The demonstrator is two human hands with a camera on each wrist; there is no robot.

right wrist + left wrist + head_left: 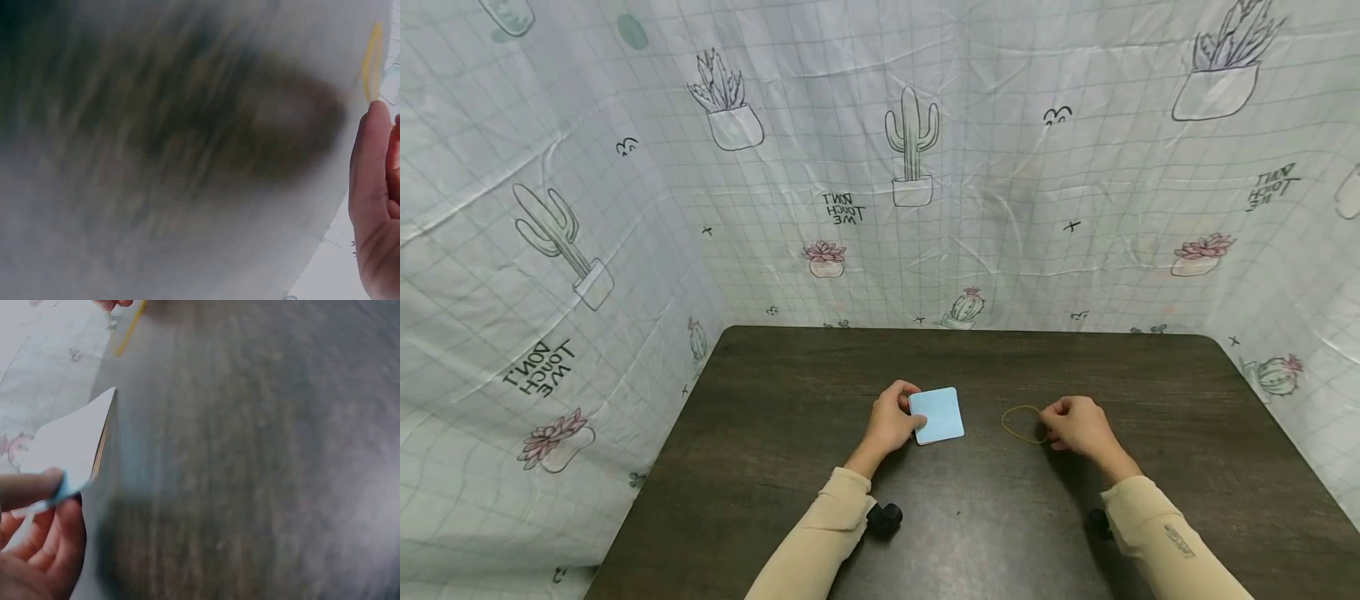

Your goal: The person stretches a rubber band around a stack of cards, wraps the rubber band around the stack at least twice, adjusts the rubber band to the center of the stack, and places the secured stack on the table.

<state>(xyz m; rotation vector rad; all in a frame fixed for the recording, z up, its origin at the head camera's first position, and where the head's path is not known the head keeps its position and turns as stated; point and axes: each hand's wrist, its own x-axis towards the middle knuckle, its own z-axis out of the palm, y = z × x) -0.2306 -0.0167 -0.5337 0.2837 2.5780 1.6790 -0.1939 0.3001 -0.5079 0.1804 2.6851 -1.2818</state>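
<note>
My left hand (889, 425) grips a thin stack of light blue square cards (938, 415) by its left edge, thumb on top and fingers beneath. In the left wrist view the stack (75, 440) is seen tilted, and several layers show along its brownish edge. To the right, my right hand (1081, 427) pinches a thin yellow rubber band (1021, 407) between thumb and fingertips. The band hangs out as a loose loop toward the cards, apart from them. Part of that loop (377, 39) appears above the fingertips in the right wrist view.
Both hands are over a dark wooden table (805, 358). Behind it and at both sides hangs a pale curtain (1000, 167) printed with potted plants. A black wrist camera (886, 520) sits by the left sleeve.
</note>
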